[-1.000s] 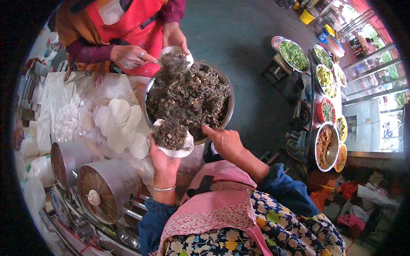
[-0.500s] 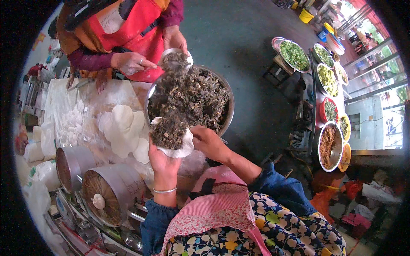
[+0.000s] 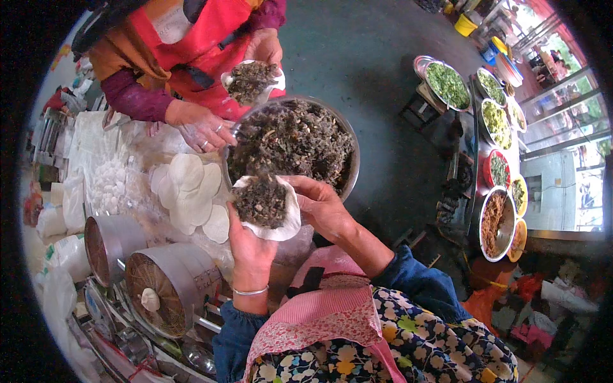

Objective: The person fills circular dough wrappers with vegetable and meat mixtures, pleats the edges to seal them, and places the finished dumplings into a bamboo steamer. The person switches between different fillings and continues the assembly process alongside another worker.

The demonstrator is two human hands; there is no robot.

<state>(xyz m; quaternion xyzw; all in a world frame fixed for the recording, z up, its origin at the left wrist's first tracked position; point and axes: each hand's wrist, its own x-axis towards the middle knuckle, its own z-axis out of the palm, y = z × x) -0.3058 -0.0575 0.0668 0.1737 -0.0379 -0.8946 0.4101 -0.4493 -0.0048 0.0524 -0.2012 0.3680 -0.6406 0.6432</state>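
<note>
A round white dough wrapper [image 3: 281, 231] lies in my left hand [image 3: 251, 255], heaped with dark chopped filling [image 3: 260, 203]. My right hand [image 3: 325, 207] pinches the wrapper's right edge between thumb and fingers. Just beyond is a big metal bowl [image 3: 353, 150] full of the same dark filling. Across from me, a co-worker in a red apron has a filled wrapper [image 3: 254, 83] in one hand; that person's other hand [image 3: 203, 126] is at the bowl's left rim. Flat dough wrappers [image 3: 191, 188] lie overlapping on the floured table left of the bowl.
Two metal steamers [image 3: 182, 281] stand at the lower left, one with a white dumpling [image 3: 150, 299] on its woven base. At right, bowls of chopped greens [image 3: 448, 84] and a bowl of brown shredded food [image 3: 495, 223] line a bench. A yellow bucket [image 3: 466, 24] stands far off.
My right hand has come up to the wrapper's edge, and the wrapper has shifted slightly right. The co-worker's filled wrapper has lifted away from the bowl, while their other hand moved down to its rim.
</note>
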